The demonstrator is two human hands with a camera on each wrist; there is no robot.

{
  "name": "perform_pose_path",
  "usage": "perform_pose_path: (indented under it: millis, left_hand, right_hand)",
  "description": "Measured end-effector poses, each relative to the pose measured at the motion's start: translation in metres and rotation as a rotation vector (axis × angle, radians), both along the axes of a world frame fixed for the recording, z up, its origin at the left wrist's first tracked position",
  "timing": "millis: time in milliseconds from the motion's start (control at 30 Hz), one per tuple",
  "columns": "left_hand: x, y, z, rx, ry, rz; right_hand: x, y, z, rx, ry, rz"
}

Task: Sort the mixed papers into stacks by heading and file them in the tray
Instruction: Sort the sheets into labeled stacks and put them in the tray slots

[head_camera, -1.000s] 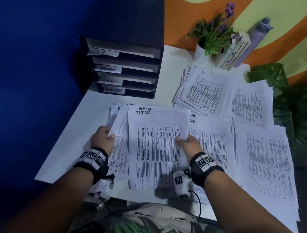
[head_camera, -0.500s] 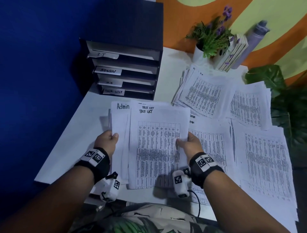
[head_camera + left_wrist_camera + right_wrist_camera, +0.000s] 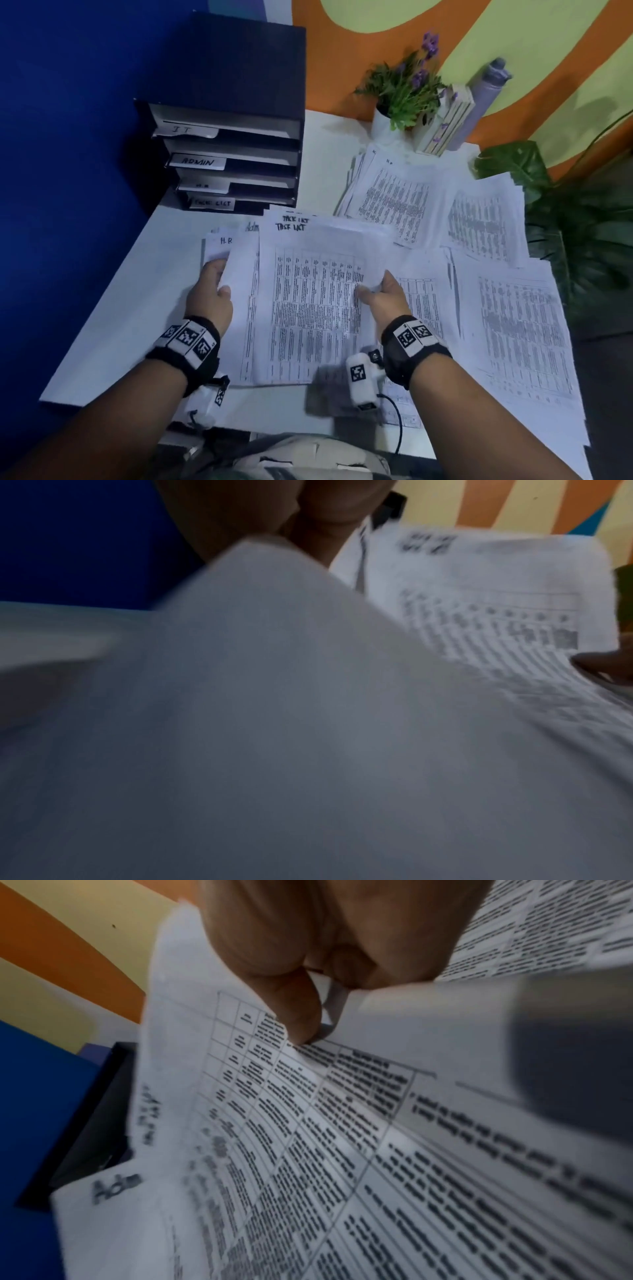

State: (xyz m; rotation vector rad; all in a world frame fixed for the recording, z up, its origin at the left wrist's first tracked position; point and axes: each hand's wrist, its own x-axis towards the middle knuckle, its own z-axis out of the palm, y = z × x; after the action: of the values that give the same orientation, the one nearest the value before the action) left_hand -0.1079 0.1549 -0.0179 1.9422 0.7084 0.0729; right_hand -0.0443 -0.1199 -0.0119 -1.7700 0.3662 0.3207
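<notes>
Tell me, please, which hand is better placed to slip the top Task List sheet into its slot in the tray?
Probably the right hand: it already pinches the Task List sheet at its right edge. The left hand grips the mixed papers beneath, though it is nearer the tray.

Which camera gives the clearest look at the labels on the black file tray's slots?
The head view: the black file tray faces the camera, with labels IT, ADMIN and TASK LIST legible and a third too faint to read. The right wrist view catches only a dark corner of it behind the papers; the left wrist view shows none.
</notes>
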Motion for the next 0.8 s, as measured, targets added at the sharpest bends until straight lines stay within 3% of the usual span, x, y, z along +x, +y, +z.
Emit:
perform_pose_path:
  millis: [433, 500, 633, 733, 800]
  left_hand:
    - [0.015, -0.057, 0.04, -0.155, -0.125, -0.136]
    - [0.021, -0.062, 0.042, -0.087, -0.099, -0.119]
    - [0.037, -0.058, 0.043, 0.017, -0.082, 0.082]
    - [0.043, -0.059, 0.041, -0.009, -0.089, 0.154]
    - [0.045, -0.063, 0.036, -0.011, -0.068, 0.125]
  right_hand:
    - [0.02, -0.01, 0.023, -0.082, -0.092, -0.012]
    - [0.021, -0.015, 0.028, -0.002, -0.084, -0.002]
    - [0.015, -0.03, 0.028, 0.236, 0.019, 0.121]
    - [0.0, -0.031, 0.027, 0.075, -0.062, 0.237]
    - [0.0, -0.036, 0.029, -0.099, -0.155, 0.158]
